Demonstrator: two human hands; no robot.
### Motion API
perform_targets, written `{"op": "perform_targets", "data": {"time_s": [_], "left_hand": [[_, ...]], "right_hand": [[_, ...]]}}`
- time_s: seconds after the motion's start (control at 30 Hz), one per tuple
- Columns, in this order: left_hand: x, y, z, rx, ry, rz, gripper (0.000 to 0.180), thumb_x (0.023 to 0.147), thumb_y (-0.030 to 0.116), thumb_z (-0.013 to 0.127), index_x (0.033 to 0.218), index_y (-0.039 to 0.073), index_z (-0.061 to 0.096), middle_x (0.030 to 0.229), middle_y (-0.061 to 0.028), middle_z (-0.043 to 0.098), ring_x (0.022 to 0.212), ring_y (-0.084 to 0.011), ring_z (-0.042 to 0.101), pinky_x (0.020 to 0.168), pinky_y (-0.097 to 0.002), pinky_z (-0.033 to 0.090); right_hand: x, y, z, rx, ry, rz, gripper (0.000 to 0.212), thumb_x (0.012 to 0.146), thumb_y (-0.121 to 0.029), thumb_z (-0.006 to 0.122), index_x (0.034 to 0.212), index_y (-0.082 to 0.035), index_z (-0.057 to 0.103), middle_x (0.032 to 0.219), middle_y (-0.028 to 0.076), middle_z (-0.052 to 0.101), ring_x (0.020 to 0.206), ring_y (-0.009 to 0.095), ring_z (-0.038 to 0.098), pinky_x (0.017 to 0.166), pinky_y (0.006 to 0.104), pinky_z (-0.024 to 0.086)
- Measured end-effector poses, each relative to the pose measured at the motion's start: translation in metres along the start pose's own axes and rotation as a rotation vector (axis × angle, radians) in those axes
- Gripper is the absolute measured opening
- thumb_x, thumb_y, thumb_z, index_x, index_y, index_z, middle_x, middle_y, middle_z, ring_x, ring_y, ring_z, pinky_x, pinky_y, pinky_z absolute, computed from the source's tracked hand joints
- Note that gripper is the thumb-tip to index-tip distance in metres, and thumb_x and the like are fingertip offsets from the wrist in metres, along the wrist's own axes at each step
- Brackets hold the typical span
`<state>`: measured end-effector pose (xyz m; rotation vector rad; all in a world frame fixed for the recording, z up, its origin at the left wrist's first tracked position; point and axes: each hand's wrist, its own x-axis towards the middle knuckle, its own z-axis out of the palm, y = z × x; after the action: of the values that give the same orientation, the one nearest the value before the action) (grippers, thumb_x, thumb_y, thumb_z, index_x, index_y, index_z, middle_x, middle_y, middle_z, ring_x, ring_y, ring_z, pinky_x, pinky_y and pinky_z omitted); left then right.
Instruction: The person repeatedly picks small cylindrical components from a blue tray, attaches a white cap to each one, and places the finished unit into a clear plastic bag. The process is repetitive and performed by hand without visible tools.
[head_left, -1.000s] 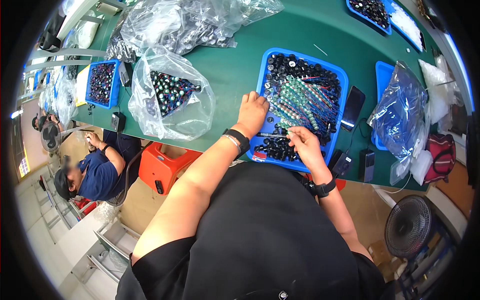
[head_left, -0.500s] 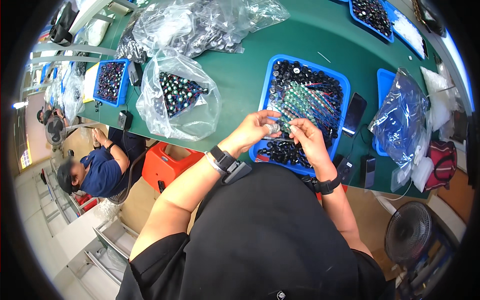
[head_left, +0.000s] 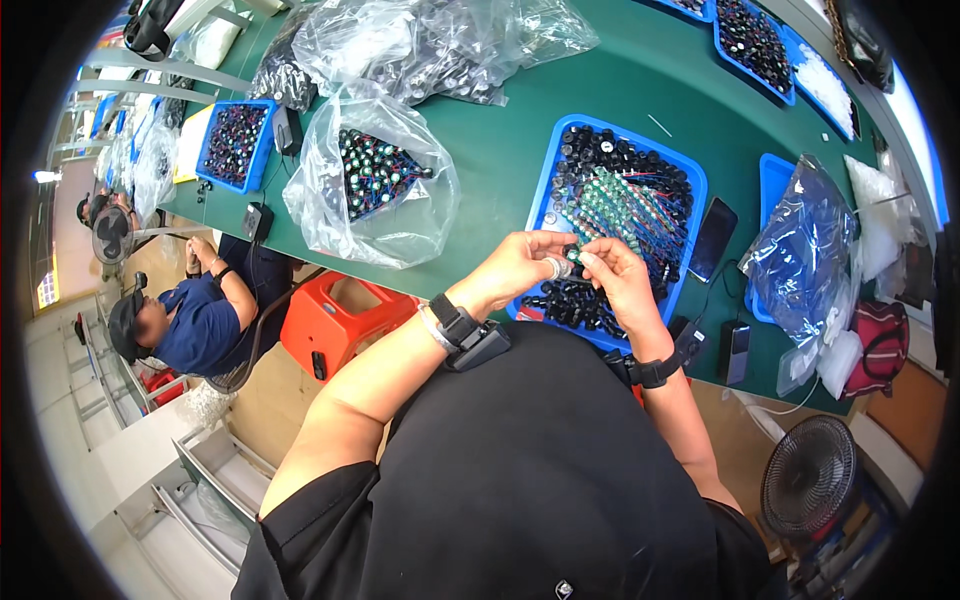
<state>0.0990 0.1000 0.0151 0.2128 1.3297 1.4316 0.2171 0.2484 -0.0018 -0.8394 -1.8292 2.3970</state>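
Over the near part of a blue tray (head_left: 700, 190), my left hand (head_left: 505, 272) and my right hand (head_left: 622, 285) meet fingertip to fingertip. Both are closed on a small dark round part (head_left: 572, 253), largely covered by the fingers. Some silvery material also shows at my left fingers; its kind cannot be made out. In the tray, black round caps (head_left: 600, 148) lie at the far side. Small green round boards (head_left: 612, 200) with red and blue wires fill the middle, and black pieces (head_left: 575, 308) lie nearest me.
A clear bag (head_left: 425, 215) of wired round parts lies left of the tray, with more bags (head_left: 400, 50) behind. A phone (head_left: 712, 238) and a blue bag (head_left: 803, 235) lie to the right. A co-worker (head_left: 205, 325) sits left, near a red stool (head_left: 345, 320).
The view has shifted slightly. My hands stay together over the tray, and the small part between my fingertips now shows a darker, rounder side.
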Motion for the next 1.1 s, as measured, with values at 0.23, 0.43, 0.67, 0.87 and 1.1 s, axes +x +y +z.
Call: {"op": "perform_targets", "data": {"time_s": [0.23,0.43,0.67,0.87,1.1], "left_hand": [[-0.005,-0.007,0.003,0.037,0.029,0.026,0.044,0.08,-0.002,0.059,0.123,-0.006,0.051,0.103,-0.0076,0.061,0.091,-0.011,0.056,0.084,-0.0248,0.046],[-0.007,-0.01,0.007,-0.056,0.11,-0.003,0.041,0.08,-0.003,0.058,0.121,-0.007,0.052,0.108,-0.01,0.061,0.095,-0.0126,0.058,0.086,-0.0249,0.046],[-0.006,-0.017,0.007,-0.06,0.15,-0.002,0.034,0.084,0.004,0.062,0.115,-0.008,0.055,0.104,-0.0113,0.063,0.09,-0.0147,0.06,0.082,-0.0272,0.049],[-0.001,-0.029,0.005,0.252,0.241,0.082,0.022,0.086,0.006,0.061,0.104,-0.006,0.058,0.096,-0.0107,0.065,0.082,-0.015,0.062,0.073,-0.0272,0.051],[0.003,-0.014,-0.004,0.586,0.57,0.356,0.02,0.084,0.004,0.059,0.102,-0.003,0.058,0.086,-0.0105,0.065,0.074,-0.0156,0.062,0.066,-0.0293,0.051]], "right_hand": [[-0.002,0.009,0.004,-0.003,0.061,-0.022,0.008,0.087,-0.01,0.062,0.091,-0.003,0.059,0.072,-0.001,0.057,0.063,0.004,0.051,0.055,0.0186,0.039],[-0.008,0.018,0.015,-0.125,0.191,-0.07,0.008,0.086,-0.007,0.062,0.09,-0.001,0.059,0.074,-0.001,0.059,0.064,0.006,0.053,0.058,0.0204,0.043],[-0.01,0.014,0.013,-0.167,0.096,-0.012,0.009,0.087,-0.007,0.06,0.092,0.0,0.06,0.078,0.002,0.061,0.064,0.006,0.055,0.057,0.0201,0.044],[-0.015,0.005,0.019,-0.179,-0.014,0.125,0.015,0.089,-0.006,0.055,0.101,0.003,0.059,0.082,0.007,0.064,0.067,0.009,0.06,0.053,0.0197,0.045],[-0.021,-0.014,0.039,-0.078,0.055,0.105,0.015,0.088,-0.004,0.055,0.099,0.005,0.059,0.085,0.011,0.064,0.067,0.014,0.063,0.057,0.0238,0.052]]}}
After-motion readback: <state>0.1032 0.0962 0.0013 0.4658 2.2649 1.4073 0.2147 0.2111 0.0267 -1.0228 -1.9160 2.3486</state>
